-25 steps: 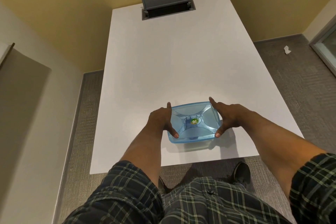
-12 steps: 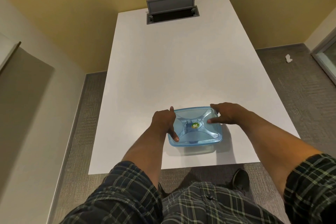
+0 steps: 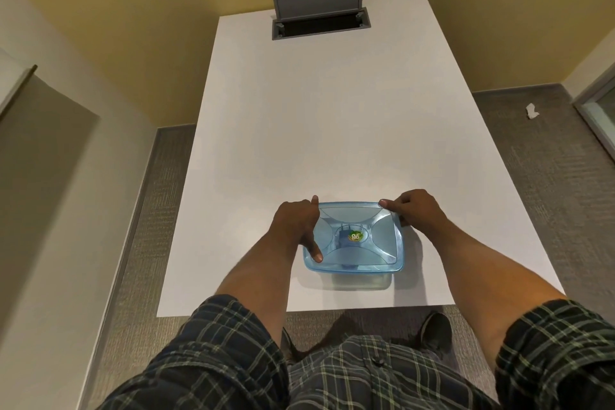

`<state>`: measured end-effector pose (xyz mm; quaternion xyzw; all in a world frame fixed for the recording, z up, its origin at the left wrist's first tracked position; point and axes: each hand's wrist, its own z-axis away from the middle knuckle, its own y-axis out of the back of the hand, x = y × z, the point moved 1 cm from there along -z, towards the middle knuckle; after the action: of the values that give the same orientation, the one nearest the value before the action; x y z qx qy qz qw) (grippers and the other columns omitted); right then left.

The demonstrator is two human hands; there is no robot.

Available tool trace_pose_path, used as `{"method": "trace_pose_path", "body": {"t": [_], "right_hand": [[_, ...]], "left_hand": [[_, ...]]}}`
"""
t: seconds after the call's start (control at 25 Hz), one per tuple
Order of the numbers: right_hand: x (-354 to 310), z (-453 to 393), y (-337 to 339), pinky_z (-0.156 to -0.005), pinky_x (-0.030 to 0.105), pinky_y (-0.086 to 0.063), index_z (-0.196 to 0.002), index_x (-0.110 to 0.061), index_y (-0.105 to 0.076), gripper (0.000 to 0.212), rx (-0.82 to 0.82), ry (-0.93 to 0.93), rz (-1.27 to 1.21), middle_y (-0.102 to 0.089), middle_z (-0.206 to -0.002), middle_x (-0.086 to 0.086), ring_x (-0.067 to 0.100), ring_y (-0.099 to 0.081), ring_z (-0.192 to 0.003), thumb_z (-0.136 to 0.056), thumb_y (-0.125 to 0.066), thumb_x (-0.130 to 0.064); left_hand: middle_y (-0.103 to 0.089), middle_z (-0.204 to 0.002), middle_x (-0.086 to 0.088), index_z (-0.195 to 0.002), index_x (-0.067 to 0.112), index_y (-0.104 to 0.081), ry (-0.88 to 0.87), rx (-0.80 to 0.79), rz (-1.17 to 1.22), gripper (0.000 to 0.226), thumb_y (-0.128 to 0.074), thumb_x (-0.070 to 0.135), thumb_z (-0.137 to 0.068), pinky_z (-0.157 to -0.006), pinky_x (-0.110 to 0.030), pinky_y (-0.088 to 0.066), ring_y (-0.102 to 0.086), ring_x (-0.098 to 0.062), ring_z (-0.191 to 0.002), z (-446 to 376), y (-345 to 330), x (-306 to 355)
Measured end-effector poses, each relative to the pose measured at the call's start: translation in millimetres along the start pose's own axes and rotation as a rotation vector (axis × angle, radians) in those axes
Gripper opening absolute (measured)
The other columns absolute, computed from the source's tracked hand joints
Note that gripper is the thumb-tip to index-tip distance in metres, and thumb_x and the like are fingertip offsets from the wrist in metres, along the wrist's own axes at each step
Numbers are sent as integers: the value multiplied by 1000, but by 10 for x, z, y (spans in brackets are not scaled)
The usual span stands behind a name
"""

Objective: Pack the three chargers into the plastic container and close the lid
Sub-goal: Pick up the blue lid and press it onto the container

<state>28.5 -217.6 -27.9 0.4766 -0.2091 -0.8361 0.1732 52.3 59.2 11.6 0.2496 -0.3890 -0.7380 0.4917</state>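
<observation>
Pressing the translucent blue plastic lid [image 3: 356, 236] onto its clear container [image 3: 361, 281], your left hand [image 3: 296, 226] flat-fingered, right hand [image 3: 416, 213] pinching the far corner, likely to seat it.

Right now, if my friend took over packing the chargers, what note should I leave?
Left hand: fingers pressing the left edge of the blue lid.
Right hand: fingers curled over the lid's far right corner.
Plastic container: near the white table's front edge, lid on top.
Done: at least one charger shows through the lid; no others are visible.
Left: press the edges down, check it is shut.
</observation>
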Motion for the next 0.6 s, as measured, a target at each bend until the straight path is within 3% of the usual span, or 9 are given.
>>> {"method": "trace_pose_path", "body": {"t": [0.12, 0.24, 0.4, 0.6], "right_hand": [[-19, -22, -12, -49, 24, -41, -61, -6, -58, 48, 12, 12, 1, -56, -51, 5, 13, -52, -43, -77, -84, -43], [-59, -72, -12, -59, 30, -36, -60, -3, -55, 50, 17, 32, 33, -51, -55, 14, 20, -44, -54, -81, -81, -41], [-79, -112, -20, -63, 31, -33, -64, -6, -55, 47, 16, 51, 61, -46, -61, 14, 19, -40, -62, -82, -80, -41], [-119, -112, -7, -62, 32, -28, -60, -9, -47, 53, 21, 93, 213, -41, -59, 13, 20, -36, -62, -85, -77, -44]], "left_hand": [[-65, -115, -8, -150, 4, -28, -8, 8, 18, 141, -91, 70, -43, -76, -34, -44, -66, -29, -104, 7, -6, -14], [-65, -113, -9, -152, 3, -25, -6, 29, 48, 145, -91, 70, -42, -77, -35, -48, -66, -29, -102, 2, -41, -17], [-64, -115, -9, -152, 4, -25, -6, 37, 69, 143, -91, 69, -43, -84, -39, -55, -65, -30, -104, 12, -62, -12], [-66, -112, -8, -150, 6, -28, 9, 8, 33, 139, -89, 72, -44, -81, -35, -49, -66, -28, -103, 44, -14, 9]]}}
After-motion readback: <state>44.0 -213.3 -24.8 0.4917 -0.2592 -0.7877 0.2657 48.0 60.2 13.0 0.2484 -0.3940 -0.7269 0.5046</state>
